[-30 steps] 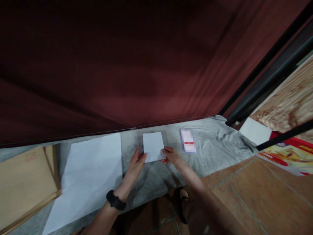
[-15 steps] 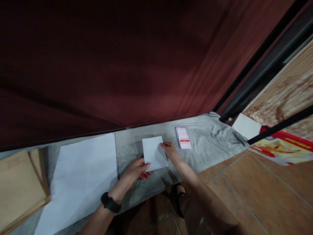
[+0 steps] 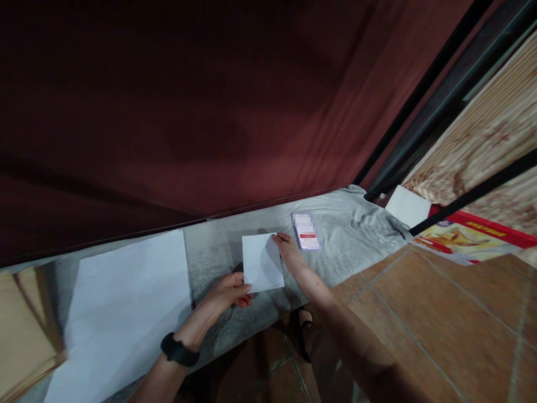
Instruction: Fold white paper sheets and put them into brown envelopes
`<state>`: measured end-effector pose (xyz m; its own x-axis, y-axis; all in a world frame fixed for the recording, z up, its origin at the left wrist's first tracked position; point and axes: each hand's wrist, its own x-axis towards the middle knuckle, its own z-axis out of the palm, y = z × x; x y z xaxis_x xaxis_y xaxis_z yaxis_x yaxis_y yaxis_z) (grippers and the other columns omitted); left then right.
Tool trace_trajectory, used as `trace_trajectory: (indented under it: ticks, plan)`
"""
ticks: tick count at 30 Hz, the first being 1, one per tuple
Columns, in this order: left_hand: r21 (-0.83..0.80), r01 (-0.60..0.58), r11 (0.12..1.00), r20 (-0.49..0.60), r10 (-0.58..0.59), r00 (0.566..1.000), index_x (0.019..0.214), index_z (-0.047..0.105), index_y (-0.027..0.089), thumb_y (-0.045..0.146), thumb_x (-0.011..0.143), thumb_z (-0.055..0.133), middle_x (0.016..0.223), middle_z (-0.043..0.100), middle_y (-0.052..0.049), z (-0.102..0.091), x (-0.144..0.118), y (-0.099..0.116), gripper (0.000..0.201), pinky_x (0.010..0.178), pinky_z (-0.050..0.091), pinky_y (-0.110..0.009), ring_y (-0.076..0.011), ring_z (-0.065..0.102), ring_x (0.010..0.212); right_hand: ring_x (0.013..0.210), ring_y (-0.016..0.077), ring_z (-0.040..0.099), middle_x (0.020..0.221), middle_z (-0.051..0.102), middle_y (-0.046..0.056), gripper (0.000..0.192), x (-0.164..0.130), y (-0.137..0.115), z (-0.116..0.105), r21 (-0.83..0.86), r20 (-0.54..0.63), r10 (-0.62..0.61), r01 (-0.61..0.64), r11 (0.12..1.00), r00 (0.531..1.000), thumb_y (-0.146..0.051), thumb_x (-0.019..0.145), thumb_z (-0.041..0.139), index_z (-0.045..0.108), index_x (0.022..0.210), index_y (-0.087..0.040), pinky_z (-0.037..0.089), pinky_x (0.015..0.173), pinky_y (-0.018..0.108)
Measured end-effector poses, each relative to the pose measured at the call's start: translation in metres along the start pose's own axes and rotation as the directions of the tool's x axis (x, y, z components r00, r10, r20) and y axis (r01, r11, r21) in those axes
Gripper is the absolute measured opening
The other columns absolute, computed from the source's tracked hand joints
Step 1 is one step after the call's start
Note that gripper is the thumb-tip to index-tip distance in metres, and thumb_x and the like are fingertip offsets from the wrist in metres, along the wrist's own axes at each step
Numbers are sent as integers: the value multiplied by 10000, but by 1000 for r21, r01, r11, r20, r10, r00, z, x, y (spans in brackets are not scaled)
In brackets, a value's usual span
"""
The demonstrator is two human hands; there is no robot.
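Small white paper [image 3: 262,262] at frame centre on grey cloth [image 3: 356,229]. Left hand [image 3: 229,291] pinches its lower-left corner; right hand [image 3: 286,248] presses its upper-right edge, grip open. Big white sheet [image 3: 126,302] lower left.

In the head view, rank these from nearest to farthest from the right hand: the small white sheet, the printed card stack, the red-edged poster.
1. small white sheet: touching the right hand, on its left.
2. printed card stack: just to its right, on the grey cloth.
3. red-edged poster: far right, on the floor.
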<state>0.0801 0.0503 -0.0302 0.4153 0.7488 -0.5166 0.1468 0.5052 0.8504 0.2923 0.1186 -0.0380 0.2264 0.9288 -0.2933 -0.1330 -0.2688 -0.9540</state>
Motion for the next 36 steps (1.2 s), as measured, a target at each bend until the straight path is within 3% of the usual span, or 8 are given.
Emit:
trace_trajectory:
  ticks: [6, 10, 13, 18, 21, 24, 29, 36]
  plan:
    - [-18, -46, 999, -128, 43, 991, 880, 666, 160, 491, 572, 859, 650, 700, -23, -2, 3, 2, 492, 534, 457, -257, -153, 631, 537, 627, 166, 607, 734, 701, 9, 196, -16, 5, 2, -5, 142, 65, -65, 998, 988, -324, 710, 757, 710, 837, -182, 438, 574, 267]
    - [-25, -71, 997, -148, 67, 987, 875, 665, 165, 482, 586, 862, 632, 688, -19, -4, 3, 5, 472, 522, 448, -255, -150, 618, 521, 603, 151, 579, 704, 682, 2, 143, -24, 10, 0, -64, 301, 94, -79, 995, 949, -301, 723, 761, 724, 794, -182, 426, 572, 262]
    - [-31, -75, 997, -155, 69, 986, 888, 684, 166, 482, 612, 865, 635, 688, -20, -6, 2, 4, 457, 523, 447, -254, -148, 615, 521, 600, 145, 558, 669, 654, -10, 140, -24, 11, -2, -84, 331, 84, -59, 995, 940, -317, 735, 767, 716, 755, -188, 416, 576, 257]
    - [-86, -119, 989, -216, 98, 972, 957, 728, 174, 530, 643, 865, 839, 765, -66, -9, 5, 8, 493, 650, 533, -277, -200, 705, 749, 638, 156, 586, 701, 684, 1, 227, -26, 7, -9, -80, 413, 116, -91, 993, 903, -387, 726, 794, 737, 802, -181, 445, 615, 265]
    - [-209, -163, 964, -365, 77, 928, 982, 736, 189, 473, 658, 879, 957, 781, -73, -11, 9, 13, 454, 731, 562, -278, -211, 720, 875, 682, 166, 632, 780, 735, 14, 317, -34, 4, -12, -65, 562, 144, -130, 989, 815, -415, 670, 847, 770, 866, -178, 496, 684, 278]
    - [-347, -227, 910, -518, 16, 855, 919, 722, 178, 357, 701, 862, 882, 771, -61, -14, 13, 15, 315, 694, 557, -263, -184, 717, 803, 662, 162, 642, 775, 746, 9, 353, -42, 1, -13, -102, 638, 194, -168, 980, 745, -433, 629, 881, 782, 849, -176, 518, 671, 278]
    - [-395, -296, 870, -597, 1, 802, 796, 679, 146, 292, 666, 869, 709, 708, -16, -22, 14, 16, 273, 600, 501, -239, -139, 655, 625, 600, 149, 635, 734, 725, 6, 333, -49, -3, -11, -120, 599, 236, -206, 971, 765, -438, 652, 877, 781, 840, -180, 529, 573, 259]
    - [-368, -362, 856, -699, 2, 715, 775, 650, 166, 247, 715, 774, 682, 679, 23, -28, 12, 23, 160, 562, 469, -206, -107, 611, 572, 565, 155, 663, 661, 695, -9, 309, -46, -7, -11, -154, 606, 219, -157, 975, 765, -455, 651, 873, 730, 738, -195, 559, 526, 258]
